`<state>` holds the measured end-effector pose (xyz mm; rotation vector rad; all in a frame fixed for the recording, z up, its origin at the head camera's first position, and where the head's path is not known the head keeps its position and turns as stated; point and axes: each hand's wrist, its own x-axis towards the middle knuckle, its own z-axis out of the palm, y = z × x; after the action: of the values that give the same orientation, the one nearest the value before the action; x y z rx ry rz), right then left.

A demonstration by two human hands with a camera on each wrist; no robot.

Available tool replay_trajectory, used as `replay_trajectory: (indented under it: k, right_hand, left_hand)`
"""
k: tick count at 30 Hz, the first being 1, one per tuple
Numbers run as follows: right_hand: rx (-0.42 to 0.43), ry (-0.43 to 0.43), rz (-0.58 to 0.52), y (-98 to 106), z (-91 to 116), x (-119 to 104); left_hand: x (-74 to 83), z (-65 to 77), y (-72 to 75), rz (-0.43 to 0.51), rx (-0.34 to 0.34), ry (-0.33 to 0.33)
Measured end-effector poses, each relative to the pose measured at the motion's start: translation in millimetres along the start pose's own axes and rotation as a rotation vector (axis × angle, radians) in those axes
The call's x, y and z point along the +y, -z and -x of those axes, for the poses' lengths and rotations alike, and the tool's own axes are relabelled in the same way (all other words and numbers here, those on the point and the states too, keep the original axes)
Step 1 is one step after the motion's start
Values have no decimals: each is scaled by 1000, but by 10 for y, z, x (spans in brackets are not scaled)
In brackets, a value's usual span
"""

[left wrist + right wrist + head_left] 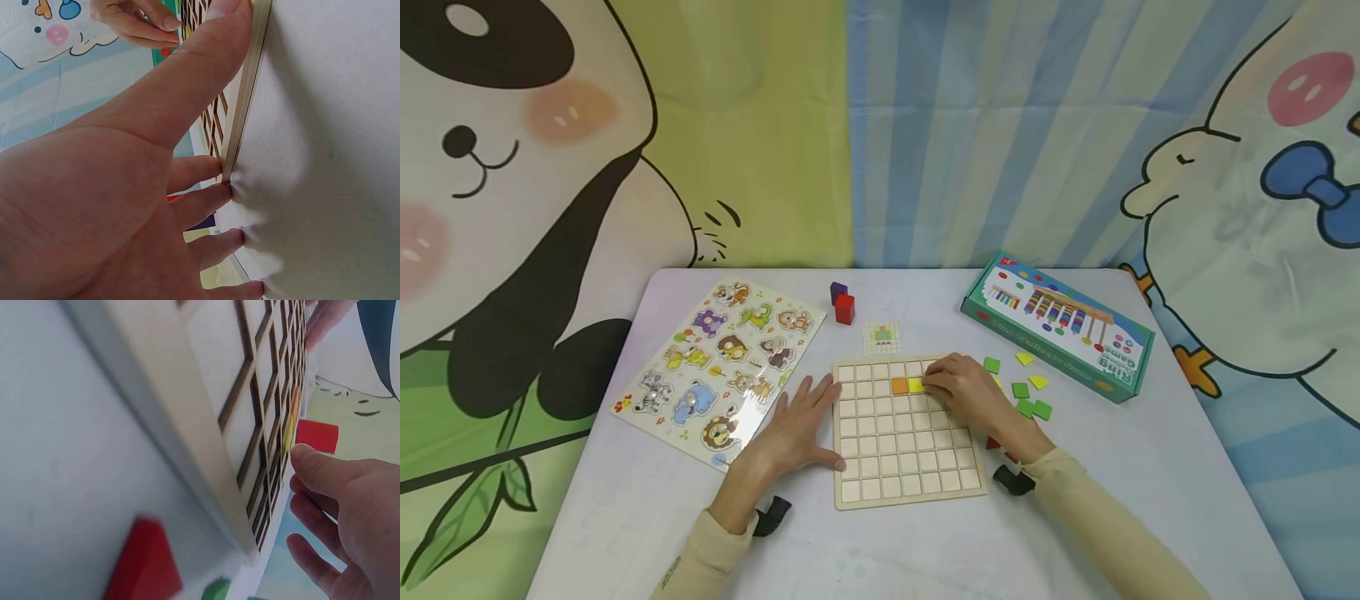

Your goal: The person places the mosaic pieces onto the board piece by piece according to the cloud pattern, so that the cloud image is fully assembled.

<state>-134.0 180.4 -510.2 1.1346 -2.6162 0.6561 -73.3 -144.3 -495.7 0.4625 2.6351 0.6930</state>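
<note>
A wooden grid board (pixel 913 503) lies on the table, with an orange square tile (pixel 899 386) in one cell near its far side. Right beside that tile, my right hand (pixel 973 400) pinches a yellow square tile (pixel 915 385) at the board; the right wrist view shows the thumb at the edge of the yellow tile (pixel 287 432), the index fingertip mostly hidden behind it. My left hand (pixel 793 429) rests along the board's left edge, fingers spread and thumb on the rim, as the left wrist view also shows. A small pattern card (pixel 882 337) lies beyond the board.
Loose green tiles (pixel 1020 390), yellow tiles (pixel 1038 382) and red pieces (pixel 992 443) lie right of the board. A green-edged game box (pixel 1060 325) stands behind them. An animal puzzle board (pixel 718 367) lies left; red (pixel 845 309) and purple (pixel 838 292) blocks sit at the back.
</note>
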Motion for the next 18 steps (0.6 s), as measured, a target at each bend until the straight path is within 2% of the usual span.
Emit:
replay_trajectory:
  k: [8,18]
  right_hand:
    - [1,-91,106,298,153,255]
    - [-17,-267,219,586,459,572]
  left_hand:
    - [2,3,0,-5,-6,1]
    - [0,9,-4,0,-5,5]
